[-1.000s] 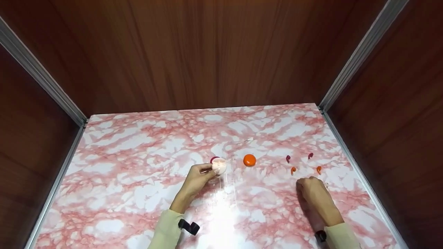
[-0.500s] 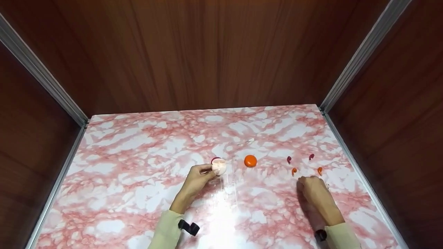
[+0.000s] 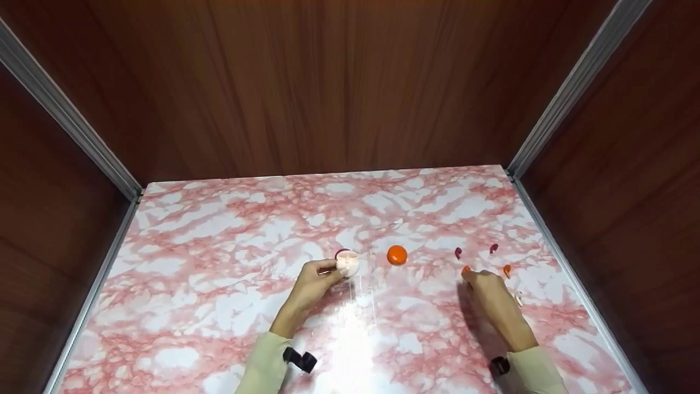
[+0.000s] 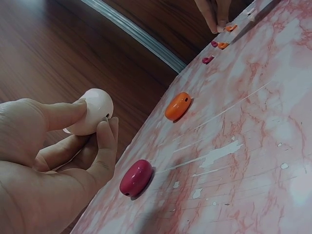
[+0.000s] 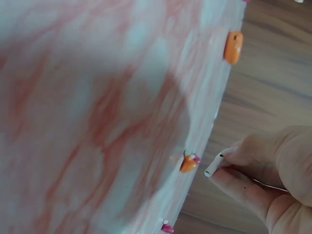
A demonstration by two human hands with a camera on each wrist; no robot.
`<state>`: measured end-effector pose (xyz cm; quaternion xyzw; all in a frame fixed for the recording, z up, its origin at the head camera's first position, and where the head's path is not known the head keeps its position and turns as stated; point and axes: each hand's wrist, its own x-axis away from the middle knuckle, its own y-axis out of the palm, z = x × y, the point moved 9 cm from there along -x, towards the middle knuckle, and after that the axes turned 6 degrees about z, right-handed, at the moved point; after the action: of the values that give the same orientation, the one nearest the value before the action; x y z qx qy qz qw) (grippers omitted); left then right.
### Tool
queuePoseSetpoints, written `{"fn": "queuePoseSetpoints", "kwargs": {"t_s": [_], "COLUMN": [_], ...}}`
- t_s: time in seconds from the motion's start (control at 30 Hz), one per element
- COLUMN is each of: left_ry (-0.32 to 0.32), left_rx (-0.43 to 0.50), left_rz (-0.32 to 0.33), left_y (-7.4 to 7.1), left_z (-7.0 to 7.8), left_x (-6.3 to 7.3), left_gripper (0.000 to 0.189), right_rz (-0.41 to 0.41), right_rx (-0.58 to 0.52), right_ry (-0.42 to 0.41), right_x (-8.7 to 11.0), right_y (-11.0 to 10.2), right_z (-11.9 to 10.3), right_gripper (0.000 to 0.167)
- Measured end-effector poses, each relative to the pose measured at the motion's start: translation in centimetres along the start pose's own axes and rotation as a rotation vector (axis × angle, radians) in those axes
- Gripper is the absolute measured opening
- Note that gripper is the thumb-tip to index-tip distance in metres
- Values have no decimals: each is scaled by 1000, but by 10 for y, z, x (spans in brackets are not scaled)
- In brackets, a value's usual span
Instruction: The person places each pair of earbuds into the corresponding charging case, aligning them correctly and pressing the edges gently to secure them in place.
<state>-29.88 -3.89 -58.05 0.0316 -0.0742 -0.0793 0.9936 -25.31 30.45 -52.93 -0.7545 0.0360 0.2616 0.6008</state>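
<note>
In the head view my left hand [image 3: 310,285] grips a white earbud case [image 3: 348,266], its lid raised and the inside showing. The left wrist view shows thumb and fingers around its rounded shell, above the table. My right hand [image 3: 495,303] pinches a white earbud [image 5: 213,165] by thumb and finger, stem end sticking out, raised off the table. Near those fingertips lies one orange earbud [image 3: 465,269], partly covered by the hand in the head view. A second white earbud [image 3: 518,297] lies to the right of the hand.
A shut orange case [image 3: 397,255] stands mid-table. A magenta case [image 4: 136,178] sits beside the left hand, mostly hidden in the head view. Two magenta earbuds [image 3: 458,253] and another orange earbud [image 3: 507,271] lie at right. Wood panels [image 3: 350,87] enclose the marbled table [image 3: 219,306].
My right hand has moved slightly forward and left, its fingertips now overlapping the nearer orange earbud in the head view. More of the white earbud on the table shows. The left hand stays put.
</note>
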Motion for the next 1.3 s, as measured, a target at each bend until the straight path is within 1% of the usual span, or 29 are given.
{"fn": "queuePoseSetpoints", "kwargs": {"t_s": [0.1,0.27,0.43,0.53,0.7,0.77,0.83,0.97,1.13,1.2,1.3], "left_ry": [-6,-8,-14,-14,2,5,2,-14,-13,-8,-6], "left_rx": [14,18,15,16,41,54,62,67,58,50,48], "left_rz": [-2,-10,-15,-20,-28,-29,-29,-29,-26,-26,-26], "left_y": [0,0,2,4,5,5,5,6,6,6,6], "left_z": [-1,-2,-3,-3,1,2,3,4,4,4,4], "left_x": [1,2,1,0,0,0,0,-1,-1,-1,-1], "left_gripper": [37,39,39,38,37,38,38,39,41,41,40], "right_rz": [30,98,110,125,139,140,139,141,89,73,60], "right_rx": [-13,-79,-132,-152,-207,-250,-307,-441,-666,-740,-806], "right_ry": [-25,-74,-60,-68,-75,-46,5,115,231,268,298], "right_x": [-1,-7,-14,-19,-27,-31,-36,-45,-55,-58,-62], "right_y": [-1,-3,-4,-4,-6,-6,-6,-6,-3,-1,0], "right_z": [-4,-12,-17,-21,-28,-29,-28,-27,-30,-31,-35], "right_gripper": [28,33,32,34,34,27,19,24,23,23,21]}}
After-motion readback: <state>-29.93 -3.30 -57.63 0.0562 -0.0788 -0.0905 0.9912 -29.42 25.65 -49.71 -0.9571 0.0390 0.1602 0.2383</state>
